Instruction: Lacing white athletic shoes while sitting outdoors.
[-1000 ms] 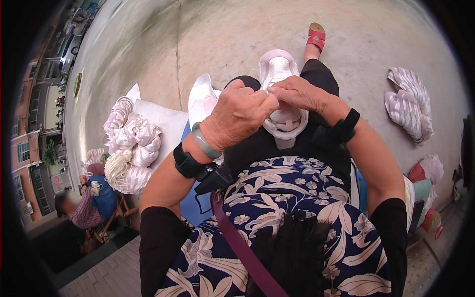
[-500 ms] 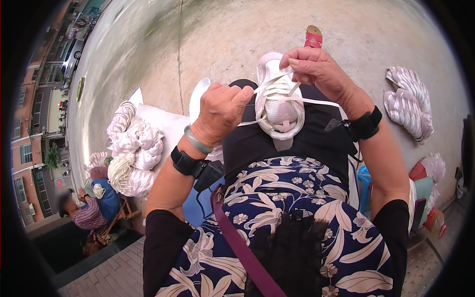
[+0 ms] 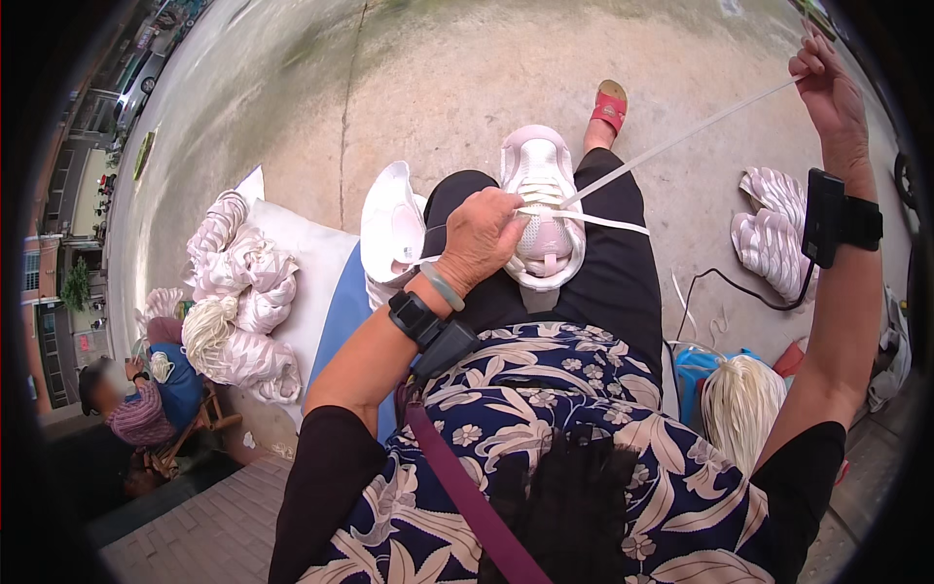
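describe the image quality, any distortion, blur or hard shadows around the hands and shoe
Head view: strong fisheye, black corners, buildings at left leaning; head view: soft, even light, no hard shadow across the shoe; head view: left hand and taut lace read clearly, right hand near the rim shows less finger detail; head view: a blurred patch covers the seated person's face.

No words or numbers can be read. A small dark printed mark stands on the inner face of the white shoe upper [image 3: 391,216], too tiny to make out. Any lettering on the white-and-pink sneaker [image 3: 549,239] is illegible; a red patch [image 3: 85,343] far left is too blurred to tell.
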Tool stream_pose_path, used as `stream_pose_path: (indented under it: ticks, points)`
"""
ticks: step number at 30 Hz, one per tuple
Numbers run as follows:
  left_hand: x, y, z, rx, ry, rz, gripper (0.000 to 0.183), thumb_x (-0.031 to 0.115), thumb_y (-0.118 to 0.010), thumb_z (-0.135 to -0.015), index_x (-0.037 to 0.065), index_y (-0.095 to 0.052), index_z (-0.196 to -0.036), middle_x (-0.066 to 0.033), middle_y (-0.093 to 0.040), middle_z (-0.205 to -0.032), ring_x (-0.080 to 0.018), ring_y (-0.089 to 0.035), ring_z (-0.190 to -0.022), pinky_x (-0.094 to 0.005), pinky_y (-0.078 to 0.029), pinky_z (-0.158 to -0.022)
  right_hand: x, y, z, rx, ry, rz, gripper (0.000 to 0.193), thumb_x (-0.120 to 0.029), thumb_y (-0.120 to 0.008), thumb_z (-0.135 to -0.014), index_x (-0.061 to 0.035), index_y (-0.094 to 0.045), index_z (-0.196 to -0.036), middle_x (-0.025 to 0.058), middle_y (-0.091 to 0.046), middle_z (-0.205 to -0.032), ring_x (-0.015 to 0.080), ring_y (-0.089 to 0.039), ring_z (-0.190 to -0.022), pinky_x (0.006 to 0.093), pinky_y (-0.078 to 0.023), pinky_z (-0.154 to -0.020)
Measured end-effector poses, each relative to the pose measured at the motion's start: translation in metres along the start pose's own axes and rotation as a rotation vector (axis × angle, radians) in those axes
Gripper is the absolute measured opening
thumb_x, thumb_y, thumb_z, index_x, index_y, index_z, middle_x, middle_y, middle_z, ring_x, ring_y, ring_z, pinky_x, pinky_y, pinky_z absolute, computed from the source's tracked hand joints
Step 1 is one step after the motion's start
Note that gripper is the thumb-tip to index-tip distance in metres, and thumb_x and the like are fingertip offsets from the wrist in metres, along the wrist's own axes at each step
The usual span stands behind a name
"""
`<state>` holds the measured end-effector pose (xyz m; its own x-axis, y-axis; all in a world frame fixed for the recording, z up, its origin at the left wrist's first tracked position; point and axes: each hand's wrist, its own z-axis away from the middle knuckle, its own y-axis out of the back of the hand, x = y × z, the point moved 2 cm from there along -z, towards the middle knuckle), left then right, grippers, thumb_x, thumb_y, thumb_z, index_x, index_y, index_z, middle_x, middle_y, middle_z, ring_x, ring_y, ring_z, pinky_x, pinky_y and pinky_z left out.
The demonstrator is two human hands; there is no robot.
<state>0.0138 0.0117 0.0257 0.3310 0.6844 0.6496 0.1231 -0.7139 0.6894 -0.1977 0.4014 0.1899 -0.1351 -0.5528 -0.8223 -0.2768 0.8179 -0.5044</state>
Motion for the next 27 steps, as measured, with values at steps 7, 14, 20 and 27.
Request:
stream_pose_path:
  ticks: [7,14,20,27]
  points:
    - [0.006,-0.01,0.002,-0.078,-0.105,-0.178,0.028,0.013,-0.069,-0.066,0.005,-0.063,-0.092,-0.0123,-0.054,-0.104,-0.0305,-0.052,-0.09,-0.0385,-0.042,-0.079,0.0,-0.004,0.006,-0.056,-0.015,0.167,0.031,-0.006,-0.054,-0.089,0.0068,-0.05,-0.117,0.0132,-0.06,-0.109,0.0122,-0.06,-0.088,0.0215,-0.048,-0.079]
    - [-0.003,-0.017,0.014,-0.066,-0.154,-0.178,0.027,0.008,-0.064,-0.068,0.005,-0.061,-0.094,-0.0183,-0.05,-0.117,-0.0346,-0.05,-0.099,-0.0406,-0.041,-0.084,0.17,-0.09,0.14,-0.087,-0.421,0.67,0.009,-0.011,-0.057,-0.086,-0.0034,-0.061,-0.089,0.0004,-0.058,-0.073,0.0052,-0.049,-0.062,0.0199,-0.039,-0.054]
    - [-0.004,-0.02,0.015,-0.052,-0.176,-0.184,0.027,0.003,-0.061,-0.07,0.005,-0.061,-0.097,-0.0205,-0.05,-0.118,-0.0368,-0.05,-0.103,-0.0408,-0.042,-0.087,0.222,-0.123,0.183,-0.475,0.268,1.267,0.012,-0.005,-0.062,-0.068,-0.0079,-0.06,-0.079,0.0069,-0.056,-0.096,0.0274,-0.051,-0.102,0.0419,-0.04,-0.085]
    - [-0.007,-0.024,0.013,-0.026,-0.258,-0.27,0.028,0.004,-0.06,-0.069,0.007,-0.063,-0.097,-0.0199,-0.049,-0.121,-0.0378,-0.048,-0.109,-0.0421,-0.04,-0.09,0.237,-0.132,0.188,-0.68,0.452,1.552,0.016,-0.009,-0.06,-0.064,-0.0033,-0.059,-0.079,0.0133,-0.05,-0.114,0.0328,-0.038,-0.121,0.0516,-0.03,-0.098]
